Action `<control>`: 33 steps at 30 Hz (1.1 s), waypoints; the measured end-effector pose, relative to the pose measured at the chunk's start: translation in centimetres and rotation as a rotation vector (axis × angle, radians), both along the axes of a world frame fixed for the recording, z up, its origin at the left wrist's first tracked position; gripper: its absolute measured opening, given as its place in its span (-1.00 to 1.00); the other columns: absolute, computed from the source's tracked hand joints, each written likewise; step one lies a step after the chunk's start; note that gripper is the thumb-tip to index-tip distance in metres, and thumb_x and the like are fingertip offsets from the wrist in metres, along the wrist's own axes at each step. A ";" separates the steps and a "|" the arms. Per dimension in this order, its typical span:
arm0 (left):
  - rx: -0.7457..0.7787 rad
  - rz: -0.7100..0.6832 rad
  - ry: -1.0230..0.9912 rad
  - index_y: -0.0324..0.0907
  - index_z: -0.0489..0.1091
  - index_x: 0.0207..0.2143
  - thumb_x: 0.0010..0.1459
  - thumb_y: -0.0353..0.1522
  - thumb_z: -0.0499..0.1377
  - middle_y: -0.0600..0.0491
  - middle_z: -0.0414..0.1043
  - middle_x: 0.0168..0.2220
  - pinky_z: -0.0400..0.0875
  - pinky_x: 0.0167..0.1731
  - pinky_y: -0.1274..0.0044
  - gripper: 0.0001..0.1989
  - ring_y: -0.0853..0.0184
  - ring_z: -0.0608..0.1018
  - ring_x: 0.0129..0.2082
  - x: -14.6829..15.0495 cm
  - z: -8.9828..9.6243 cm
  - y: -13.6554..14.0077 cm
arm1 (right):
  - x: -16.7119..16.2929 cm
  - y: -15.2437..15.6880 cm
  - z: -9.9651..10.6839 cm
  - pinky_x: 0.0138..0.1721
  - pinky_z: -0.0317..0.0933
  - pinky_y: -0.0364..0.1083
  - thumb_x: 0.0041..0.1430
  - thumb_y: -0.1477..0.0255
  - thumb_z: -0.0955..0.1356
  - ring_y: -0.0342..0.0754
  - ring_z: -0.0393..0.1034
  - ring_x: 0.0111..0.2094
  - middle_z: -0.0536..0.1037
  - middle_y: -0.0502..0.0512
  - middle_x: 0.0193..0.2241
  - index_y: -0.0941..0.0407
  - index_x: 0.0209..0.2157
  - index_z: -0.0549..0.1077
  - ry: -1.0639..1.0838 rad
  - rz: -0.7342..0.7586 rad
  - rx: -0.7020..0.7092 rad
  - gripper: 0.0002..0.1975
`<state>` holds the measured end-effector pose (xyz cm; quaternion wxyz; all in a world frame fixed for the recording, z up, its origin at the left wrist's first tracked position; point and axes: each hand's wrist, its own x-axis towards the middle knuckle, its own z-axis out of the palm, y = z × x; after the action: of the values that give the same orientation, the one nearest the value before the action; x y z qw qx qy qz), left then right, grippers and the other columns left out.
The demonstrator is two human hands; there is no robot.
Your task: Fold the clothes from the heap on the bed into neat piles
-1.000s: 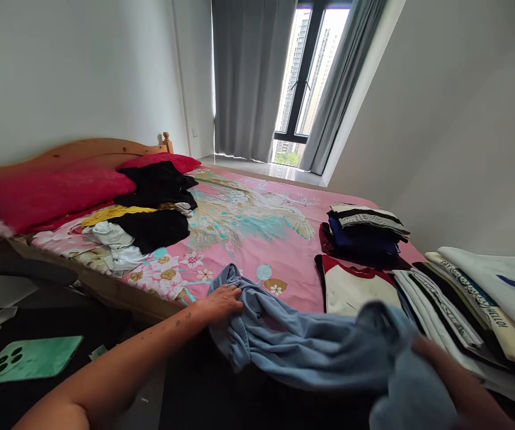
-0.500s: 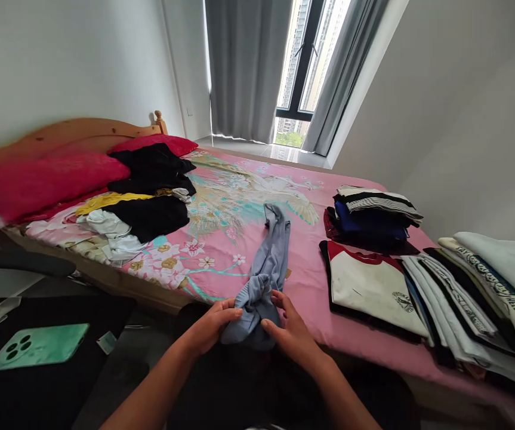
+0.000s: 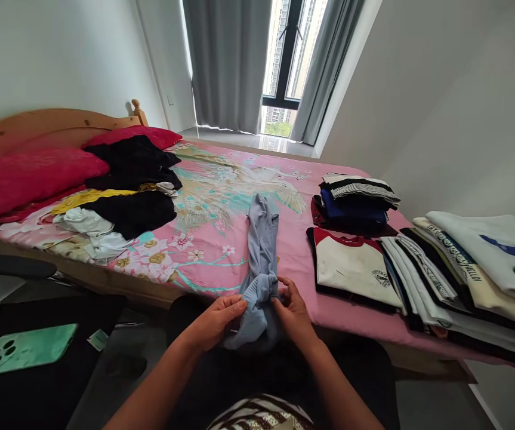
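A grey-blue garment (image 3: 262, 245) stretches from the bed toward me, its near end bunched up over the bed's front edge. I cannot make out what kind of garment it is. My left hand (image 3: 221, 319) pinches the bunched end on its left side, thumb on top. On the other side my right hand (image 3: 293, 310) grips the same bunch between thumb and fingers. The garment's far end lies loosely on the pink floral bedsheet (image 3: 212, 239).
Folded shirts (image 3: 355, 269) and a stack of folded clothes (image 3: 360, 200) are on the right of the bed, beside more folded shirts (image 3: 476, 269). Loose black clothes (image 3: 134, 164) lie by red pillows (image 3: 37, 179) at left. A green phone (image 3: 24, 349) rests on a black surface.
The view has shifted slightly, so the bed and clothes appear further left and higher. Both hands keep hold of the garment, and its far part looks a little straighter.
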<state>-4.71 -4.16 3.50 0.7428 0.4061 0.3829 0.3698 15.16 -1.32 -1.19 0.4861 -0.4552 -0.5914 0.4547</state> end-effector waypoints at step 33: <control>1.196 0.597 0.883 -0.13 0.30 -0.27 0.03 -0.43 0.18 0.05 0.39 -0.35 0.39 -0.41 0.59 -0.82 0.40 0.47 -0.36 4.4 -2.1 -2.7 | 4.3 -6.4 2.6 0.08 0.09 0.13 0.05 0.50 0.34 0.05 0.25 -0.02 0.41 0.13 -0.11 0.05 -0.10 0.30 -0.498 -0.072 0.589 -0.67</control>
<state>-0.33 -6.89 1.39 0.0489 0.7248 0.4708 0.5006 19.42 -7.72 1.41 0.4531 -0.4130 -0.7803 0.1235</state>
